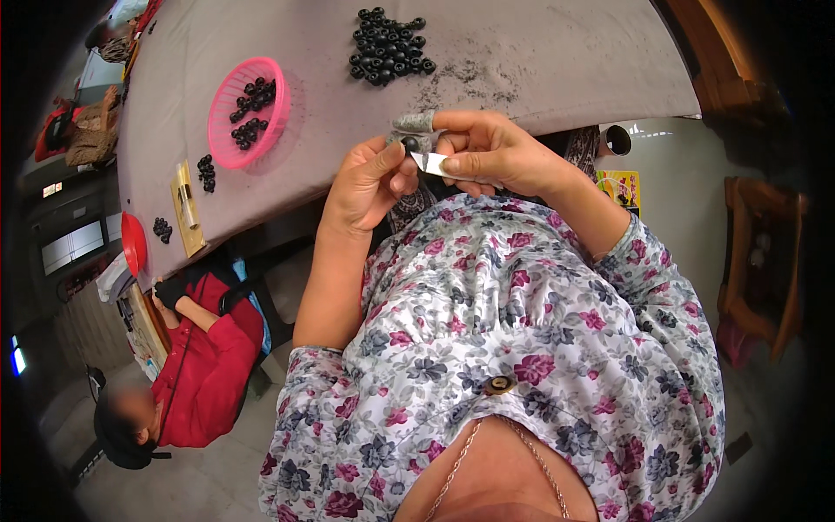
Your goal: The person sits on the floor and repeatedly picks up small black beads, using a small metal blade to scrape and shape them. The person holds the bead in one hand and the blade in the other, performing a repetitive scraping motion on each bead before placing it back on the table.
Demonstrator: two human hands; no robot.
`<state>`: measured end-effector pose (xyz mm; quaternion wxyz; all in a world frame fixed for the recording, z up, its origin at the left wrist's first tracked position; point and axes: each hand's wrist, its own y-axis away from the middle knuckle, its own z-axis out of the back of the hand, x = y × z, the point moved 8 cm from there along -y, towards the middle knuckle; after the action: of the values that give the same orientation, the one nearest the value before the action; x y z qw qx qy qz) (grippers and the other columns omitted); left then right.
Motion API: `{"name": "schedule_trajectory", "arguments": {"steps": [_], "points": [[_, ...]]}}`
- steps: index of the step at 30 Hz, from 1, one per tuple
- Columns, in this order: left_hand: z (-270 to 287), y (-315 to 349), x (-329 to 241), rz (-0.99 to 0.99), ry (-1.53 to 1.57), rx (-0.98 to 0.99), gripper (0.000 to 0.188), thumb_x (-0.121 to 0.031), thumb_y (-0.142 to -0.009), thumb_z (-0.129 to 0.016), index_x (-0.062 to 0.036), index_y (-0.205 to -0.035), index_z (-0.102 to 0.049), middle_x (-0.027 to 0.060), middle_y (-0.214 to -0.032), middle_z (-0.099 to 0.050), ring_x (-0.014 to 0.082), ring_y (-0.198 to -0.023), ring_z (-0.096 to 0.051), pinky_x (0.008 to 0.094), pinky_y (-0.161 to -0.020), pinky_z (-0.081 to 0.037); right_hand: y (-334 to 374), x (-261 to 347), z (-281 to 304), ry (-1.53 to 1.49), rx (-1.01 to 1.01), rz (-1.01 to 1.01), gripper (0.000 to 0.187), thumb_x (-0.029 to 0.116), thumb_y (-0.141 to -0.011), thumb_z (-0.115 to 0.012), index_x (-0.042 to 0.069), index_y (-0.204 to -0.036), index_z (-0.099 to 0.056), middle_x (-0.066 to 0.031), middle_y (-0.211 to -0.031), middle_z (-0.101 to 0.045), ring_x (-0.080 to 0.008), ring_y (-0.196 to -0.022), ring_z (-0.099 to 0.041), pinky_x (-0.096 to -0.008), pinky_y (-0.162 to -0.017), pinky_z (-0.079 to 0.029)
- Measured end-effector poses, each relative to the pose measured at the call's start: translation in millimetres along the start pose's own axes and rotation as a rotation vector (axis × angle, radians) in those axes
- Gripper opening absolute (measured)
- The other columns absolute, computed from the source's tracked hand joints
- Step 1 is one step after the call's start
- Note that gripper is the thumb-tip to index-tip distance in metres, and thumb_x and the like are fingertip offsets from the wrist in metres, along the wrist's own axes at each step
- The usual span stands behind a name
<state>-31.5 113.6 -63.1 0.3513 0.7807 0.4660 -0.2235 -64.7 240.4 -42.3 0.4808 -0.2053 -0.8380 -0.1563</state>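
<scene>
My left hand is closed in a pinch around a small round black bead. My right hand grips a flat white tool with a narrow dark part at its end, close against the bead; its exact kind is hard to make out. Grey wrapping covers the tip of my right index finger and at least one finger by the bead. Both hands meet over my lap at the table's near edge. Beyond them, a heap of black beads lies on the grey cloth, with dark crumbs scattered beside it.
A pink basket with black beads stands on the cloth-covered table. Left of it lie a small bead cluster and a wooden board. A person in red sits at left. A wooden chair stands at right.
</scene>
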Motion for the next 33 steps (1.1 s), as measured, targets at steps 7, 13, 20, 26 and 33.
{"name": "schedule_trajectory", "arguments": {"steps": [7,13,20,26,33], "points": [[-0.5,-2.5,5.0,0.012,0.028,0.042,0.025,-0.027,-0.090,-0.067,-0.0032,-0.092,-0.061,0.0002,-0.068,-0.057,0.0066,-0.052,-0.046,0.0241,-0.054,-0.039,0.1,-4.3,3.2,-0.028,-0.022,-0.047,0.046,0.016,-0.092,-0.062,-0.002,-0.132,-0.048,-0.0021,-0.079,-0.062,-0.0056,-0.057,-0.054,-0.0183,-0.045,-0.037],[0.2,-2.6,6.2,0.032,0.037,0.031,0.022,-0.026,-0.093,-0.063,-0.0044,-0.093,-0.060,-0.0009,-0.073,-0.056,0.0038,-0.055,-0.045,0.0225,-0.056,-0.039,-2.3,-8.5,7.2,-0.039,-0.028,-0.031,0.040,0.015,-0.092,-0.063,-0.002,-0.126,-0.053,-0.0012,-0.079,-0.062,-0.0045,-0.057,-0.054,-0.0175,-0.045,-0.036],[-0.9,-2.6,6.2,0.046,0.082,0.030,0.021,-0.023,-0.092,-0.063,-0.0024,-0.092,-0.060,0.0011,-0.072,-0.056,0.0063,-0.055,-0.046,0.0241,-0.056,-0.041,-2.5,-7.4,8.9,0.000,-0.043,-0.024,0.036,0.016,-0.091,-0.063,-0.001,-0.122,-0.057,-0.0009,-0.078,-0.062,-0.0044,-0.055,-0.054,-0.0177,-0.043,-0.036],[-2.0,-1.3,6.6,0.052,0.103,0.033,0.020,-0.021,-0.093,-0.062,-0.0019,-0.093,-0.060,0.0008,-0.072,-0.055,0.0057,-0.055,-0.045,0.0236,-0.056,-0.039,-3.1,-6.6,7.7,-0.009,-0.025,-0.019,0.030,0.018,-0.092,-0.063,0.000,-0.116,-0.061,-0.0007,-0.077,-0.062,-0.0045,-0.055,-0.053,-0.0178,-0.043,-0.036],[-3.8,-0.7,11.7,0.075,0.141,0.064,0.019,-0.021,-0.094,-0.061,-0.0018,-0.095,-0.060,0.0003,-0.074,-0.055,0.0044,-0.055,-0.044,0.0229,-0.056,-0.038,-5.0,-12.9,9.8,-0.129,-0.047,-0.054,0.020,0.012,-0.094,-0.059,0.001,-0.109,-0.064,-0.0014,-0.076,-0.061,-0.0048,-0.056,-0.053,-0.0177,-0.043,-0.036]]}}
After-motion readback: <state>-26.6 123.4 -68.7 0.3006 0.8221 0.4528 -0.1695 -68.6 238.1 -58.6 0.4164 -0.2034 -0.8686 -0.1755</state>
